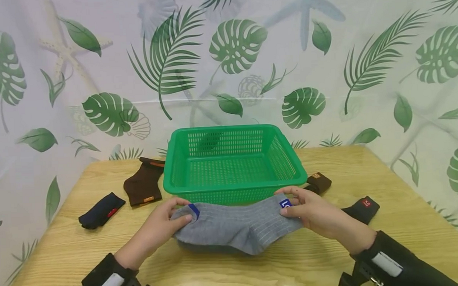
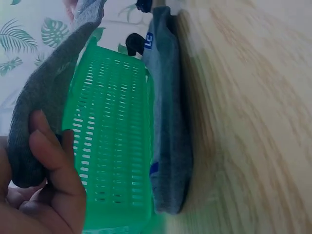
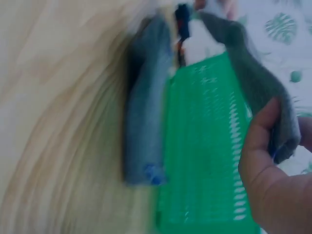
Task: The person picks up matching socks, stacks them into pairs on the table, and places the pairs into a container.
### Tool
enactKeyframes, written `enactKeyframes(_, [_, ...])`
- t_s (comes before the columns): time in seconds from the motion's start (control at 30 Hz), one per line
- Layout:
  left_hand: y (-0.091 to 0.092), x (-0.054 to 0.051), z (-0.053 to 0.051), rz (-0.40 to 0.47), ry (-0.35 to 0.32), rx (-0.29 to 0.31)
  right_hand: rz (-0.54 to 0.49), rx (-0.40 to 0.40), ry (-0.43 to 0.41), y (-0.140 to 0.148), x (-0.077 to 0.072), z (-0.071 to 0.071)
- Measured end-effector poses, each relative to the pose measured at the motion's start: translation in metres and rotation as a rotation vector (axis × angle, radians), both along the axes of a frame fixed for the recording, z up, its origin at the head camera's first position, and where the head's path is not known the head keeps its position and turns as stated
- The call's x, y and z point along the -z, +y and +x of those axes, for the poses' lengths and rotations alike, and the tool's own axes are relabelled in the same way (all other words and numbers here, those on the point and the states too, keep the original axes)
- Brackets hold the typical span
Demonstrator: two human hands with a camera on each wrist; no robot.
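A grey sock (image 1: 225, 224) with blue patches hangs stretched sideways between both hands, in front of the green basket. My left hand (image 1: 159, 223) pinches one end of it between thumb and fingers. The other end, with a blue label, is pinched by my right hand (image 1: 316, 211). In the left wrist view the lifted sock (image 2: 48, 83) stands apart from a second grey sock (image 2: 168, 112), which lies flat on the table below it. That lower sock (image 3: 146, 107) also shows, blurred, in the right wrist view; from the head it is mostly hidden.
A green plastic basket (image 1: 235, 187) stands at the back middle of the wooden table (image 1: 392, 187). Left of it lie a brown sock (image 1: 143, 185) and a folded dark sock (image 1: 101, 210). To its right are another brown sock (image 1: 320, 183) and a black one (image 1: 364, 209).
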State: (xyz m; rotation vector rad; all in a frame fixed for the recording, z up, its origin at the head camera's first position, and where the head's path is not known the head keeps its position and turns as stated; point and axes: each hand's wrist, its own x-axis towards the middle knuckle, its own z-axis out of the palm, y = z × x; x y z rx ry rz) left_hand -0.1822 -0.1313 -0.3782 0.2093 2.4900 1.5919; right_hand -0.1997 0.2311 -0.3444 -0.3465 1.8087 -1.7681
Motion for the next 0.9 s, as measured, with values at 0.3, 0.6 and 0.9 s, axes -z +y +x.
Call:
enactKeyframes(0.3, [0.007, 0.021, -0.014, -0.184, 0.032, 0.037, 0.213, 0.046, 0.091, -0.009, 0.030, -0.014])
enactKeyframes(0.6, [0.007, 0.034, -0.022, -0.253, 0.010, 0.062, 0.413, 0.114, 0.252, -0.021, 0.048, -0.021])
enactKeyframes(0.9, [0.010, 0.032, -0.023, -0.185, -0.110, 0.049, 0.719, 0.082, 0.493, -0.029, 0.048, -0.019])
